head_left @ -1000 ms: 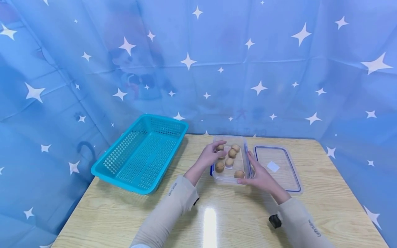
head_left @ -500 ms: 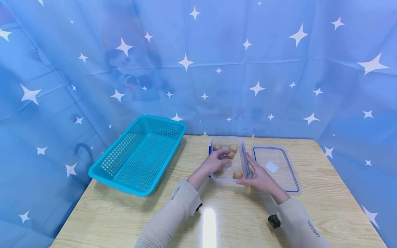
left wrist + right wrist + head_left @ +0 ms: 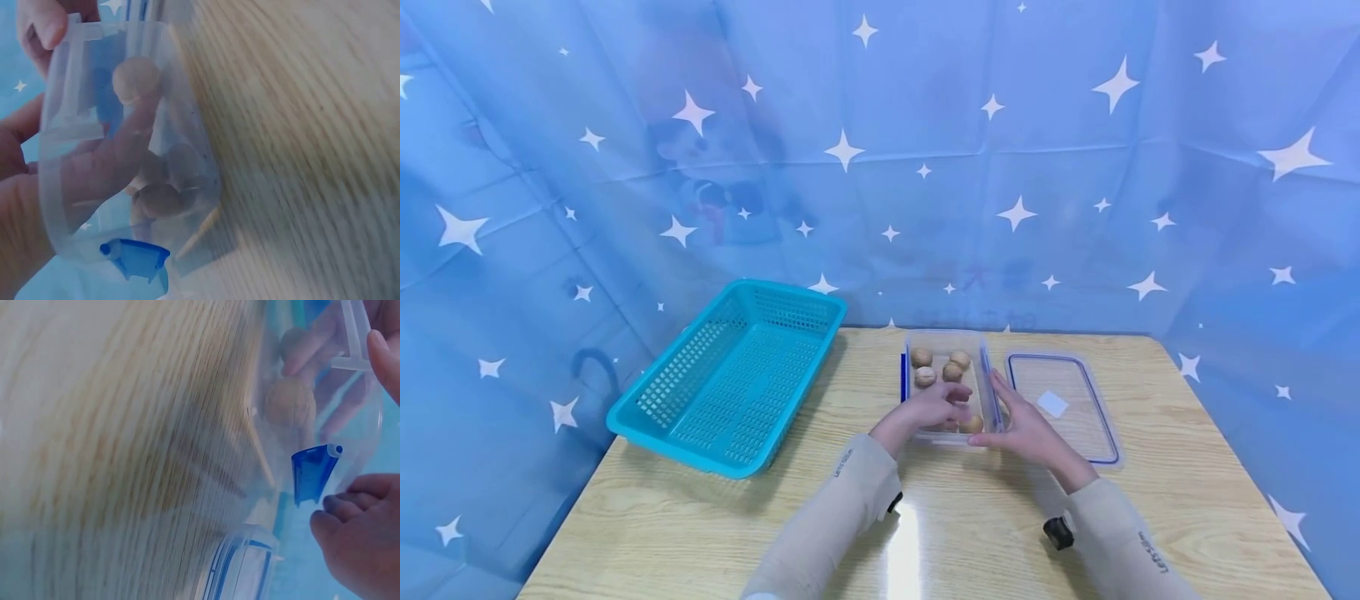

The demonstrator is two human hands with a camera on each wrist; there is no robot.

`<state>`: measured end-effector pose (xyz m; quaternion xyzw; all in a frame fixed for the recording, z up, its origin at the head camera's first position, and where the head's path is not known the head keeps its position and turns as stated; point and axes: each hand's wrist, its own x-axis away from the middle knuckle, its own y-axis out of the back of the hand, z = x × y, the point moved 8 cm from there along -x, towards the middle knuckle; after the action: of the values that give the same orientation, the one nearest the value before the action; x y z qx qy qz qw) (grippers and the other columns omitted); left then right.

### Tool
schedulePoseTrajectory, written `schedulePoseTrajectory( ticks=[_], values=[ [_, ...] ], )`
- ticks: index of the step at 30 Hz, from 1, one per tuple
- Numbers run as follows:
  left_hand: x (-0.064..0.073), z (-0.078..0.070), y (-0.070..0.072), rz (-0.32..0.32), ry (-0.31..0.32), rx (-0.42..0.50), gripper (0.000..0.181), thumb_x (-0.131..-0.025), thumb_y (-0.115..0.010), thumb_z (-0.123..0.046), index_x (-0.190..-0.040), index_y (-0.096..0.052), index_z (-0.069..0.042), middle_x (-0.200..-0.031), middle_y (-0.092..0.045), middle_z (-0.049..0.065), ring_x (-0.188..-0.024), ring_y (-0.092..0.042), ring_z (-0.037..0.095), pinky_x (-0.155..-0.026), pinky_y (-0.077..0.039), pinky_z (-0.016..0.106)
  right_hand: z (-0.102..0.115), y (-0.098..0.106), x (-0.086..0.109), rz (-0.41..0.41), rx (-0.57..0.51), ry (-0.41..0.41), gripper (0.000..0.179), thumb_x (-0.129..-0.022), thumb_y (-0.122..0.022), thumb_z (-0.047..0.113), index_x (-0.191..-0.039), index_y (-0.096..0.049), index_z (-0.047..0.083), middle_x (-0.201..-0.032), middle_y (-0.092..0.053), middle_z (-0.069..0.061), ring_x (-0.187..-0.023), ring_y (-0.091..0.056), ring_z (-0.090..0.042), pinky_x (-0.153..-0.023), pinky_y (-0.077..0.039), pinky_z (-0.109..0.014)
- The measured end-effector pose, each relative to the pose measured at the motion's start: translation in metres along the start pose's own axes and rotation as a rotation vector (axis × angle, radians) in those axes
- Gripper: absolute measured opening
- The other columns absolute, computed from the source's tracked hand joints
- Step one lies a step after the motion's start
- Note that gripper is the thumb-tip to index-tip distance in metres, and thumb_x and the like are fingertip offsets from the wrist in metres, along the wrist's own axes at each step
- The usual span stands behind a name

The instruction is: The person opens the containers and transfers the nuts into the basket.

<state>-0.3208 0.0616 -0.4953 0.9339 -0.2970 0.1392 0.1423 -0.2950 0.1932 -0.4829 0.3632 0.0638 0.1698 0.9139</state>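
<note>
A clear plastic food container (image 3: 946,337) with blue clips stands on the table with several walnuts (image 3: 925,377) in it. My left hand (image 3: 931,408) reaches into its near half, over the walnuts there. In the left wrist view, a fairly straight finger (image 3: 134,134) extends to a walnut (image 3: 136,80), seen through the wall; whether it touches is unclear. My right hand (image 3: 1026,429) holds the container's near right corner, thumb at the front rim and fingers along the right side. A blue clip (image 3: 312,472) hangs beside those fingers. My left hand covers some walnuts.
The clear lid (image 3: 1071,457) with a blue seal lies flat just right of the container, a white label on it. To the left stands a turquoise perforated basket (image 3: 730,467). A blue starred curtain (image 3: 880,167) hangs behind the wooden table (image 3: 985,533).
My left hand has moved from the container's far left part to its near half, uncovering walnuts at the back. My right hand stays at the corner. The head view has shifted slightly.
</note>
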Motion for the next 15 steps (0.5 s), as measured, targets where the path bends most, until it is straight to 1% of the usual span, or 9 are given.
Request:
schedulePoseTrajectory(
  ticks=[1,2,5,7,8,10,12,15],
  values=[
    [-0.003,0.001,-0.002,0.013,0.007,-0.034,0.054,-0.094,-0.067,-0.01,-0.145,-0.049,-0.005,-0.148,-0.051,0.014,-0.132,-0.054,0.03,-0.108,-0.049,0.041,0.0,0.0,0.0,0.001,0.0,0.0,0.117,-0.079,-0.083,0.043,-0.158,-0.009,-0.003,-0.165,-0.004,-0.027,-0.148,-0.015,-0.053,-0.116,-0.023,-0.07],
    [-0.005,0.002,-0.003,0.025,0.007,-0.087,0.053,-0.093,-0.068,-0.011,-0.143,-0.052,-0.005,-0.146,-0.054,0.012,-0.131,-0.055,0.028,-0.11,-0.048,0.04,0.001,0.0,0.0,0.001,0.0,-0.001,0.117,-0.079,-0.083,0.043,-0.158,-0.009,-0.003,-0.165,-0.004,-0.027,-0.148,-0.015,-0.053,-0.116,-0.023,-0.07],
    [-0.012,0.002,-0.007,0.054,-0.004,-0.271,0.048,-0.09,-0.071,-0.014,-0.137,-0.06,-0.011,-0.139,-0.062,0.006,-0.131,-0.056,0.024,-0.113,-0.044,0.038,0.001,0.001,0.001,0.006,-0.007,-0.004,0.117,-0.08,-0.082,0.042,-0.158,-0.009,-0.002,-0.166,-0.003,-0.027,-0.149,-0.013,-0.053,-0.116,-0.023,-0.07],
    [-0.015,0.003,-0.008,0.061,-0.009,-0.368,0.044,-0.09,-0.071,-0.017,-0.134,-0.064,-0.016,-0.137,-0.064,0.001,-0.132,-0.055,0.021,-0.115,-0.041,0.039,0.002,0.001,0.001,0.008,-0.012,-0.009,0.117,-0.08,-0.082,0.043,-0.159,-0.009,-0.002,-0.166,-0.003,-0.026,-0.149,-0.012,-0.053,-0.116,-0.023,-0.07],
    [-0.016,0.004,-0.009,0.063,-0.005,-0.397,0.042,-0.091,-0.07,-0.017,-0.132,-0.066,-0.018,-0.136,-0.065,-0.001,-0.131,-0.055,0.02,-0.114,-0.041,0.038,0.002,0.001,0.001,0.01,-0.014,-0.012,0.117,-0.08,-0.082,0.043,-0.159,-0.009,-0.002,-0.166,-0.003,-0.026,-0.149,-0.012,-0.053,-0.116,-0.023,-0.07],
    [-0.018,0.006,-0.01,0.057,0.01,-0.42,0.038,-0.092,-0.069,-0.018,-0.129,-0.068,-0.022,-0.135,-0.066,-0.002,-0.129,-0.056,0.019,-0.113,-0.042,0.037,0.002,0.0,0.001,0.012,-0.014,-0.013,0.117,-0.08,-0.082,0.043,-0.159,-0.008,-0.002,-0.166,-0.003,-0.026,-0.149,-0.012,-0.053,-0.116,-0.023,-0.07],
    [-0.019,0.009,-0.009,0.035,0.032,-0.436,0.035,-0.091,-0.07,-0.02,-0.126,-0.07,-0.025,-0.132,-0.067,-0.003,-0.126,-0.058,0.018,-0.112,-0.043,0.037,0.002,0.0,0.0,0.01,-0.011,-0.012,0.117,-0.079,-0.083,0.042,-0.158,-0.009,-0.002,-0.166,-0.003,-0.027,-0.149,-0.013,-0.053,-0.115,-0.024,-0.07],
    [-0.021,0.011,-0.009,0.013,0.049,-0.416,0.036,-0.09,-0.071,-0.016,-0.126,-0.07,-0.023,-0.129,-0.068,0.0,-0.122,-0.059,0.019,-0.11,-0.044,0.037,0.003,0.001,0.001,0.007,-0.006,-0.009,0.117,-0.079,-0.083,0.041,-0.158,-0.01,-0.003,-0.165,-0.004,-0.027,-0.148,-0.013,-0.053,-0.115,-0.025,-0.07]
  ],
)
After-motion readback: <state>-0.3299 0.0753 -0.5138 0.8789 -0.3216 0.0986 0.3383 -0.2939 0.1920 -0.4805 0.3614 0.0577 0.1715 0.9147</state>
